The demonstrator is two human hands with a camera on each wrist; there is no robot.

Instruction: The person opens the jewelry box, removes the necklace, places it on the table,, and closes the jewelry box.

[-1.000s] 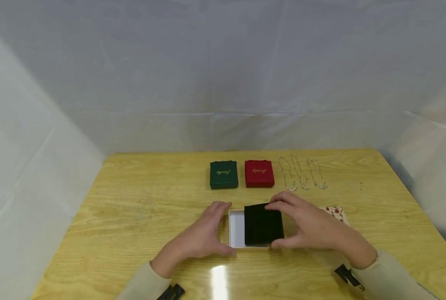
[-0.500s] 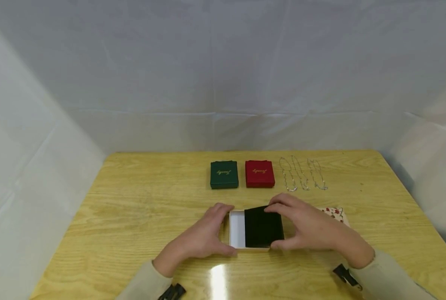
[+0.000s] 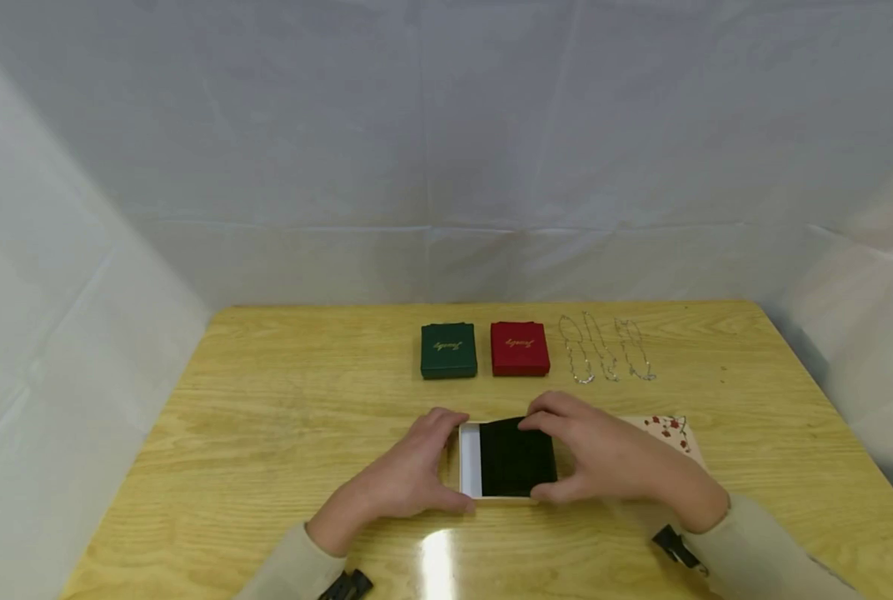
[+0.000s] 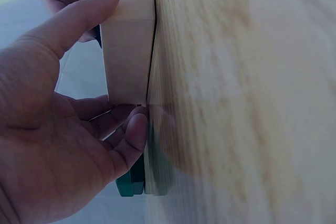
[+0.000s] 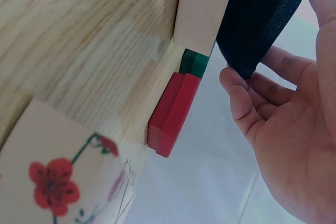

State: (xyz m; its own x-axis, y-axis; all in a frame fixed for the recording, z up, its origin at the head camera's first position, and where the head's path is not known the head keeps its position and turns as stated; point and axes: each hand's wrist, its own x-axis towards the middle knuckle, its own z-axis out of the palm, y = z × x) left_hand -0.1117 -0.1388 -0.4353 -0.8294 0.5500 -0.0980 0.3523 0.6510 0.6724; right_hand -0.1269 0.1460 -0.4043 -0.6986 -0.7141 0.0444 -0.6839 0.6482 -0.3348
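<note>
A shallow box base (image 3: 471, 460) with a white inside lies on the table in the head view. My left hand (image 3: 411, 468) grips its left end, thumb at the near side and fingers at the far corner. In the left wrist view the thumb presses the box wall (image 4: 128, 40). My right hand (image 3: 604, 452) pinches a square black pad (image 3: 517, 458) between thumb and fingers by its right edge. Tilted, the pad (image 5: 254, 22) stands partly above the box rim in the right wrist view. A strip of white bottom shows left of it.
Behind the box lie a green jewelry box (image 3: 448, 350) and a red jewelry box (image 3: 520, 348). Thin silver chains (image 3: 583, 354) lie to their right. A cream lid with red flowers (image 3: 667, 432) sits partly behind my right hand.
My right hand has moved left and slightly nearer with the black pad, narrowing the white strip and lowering the pad toward the box. The left hand has barely shifted.
</note>
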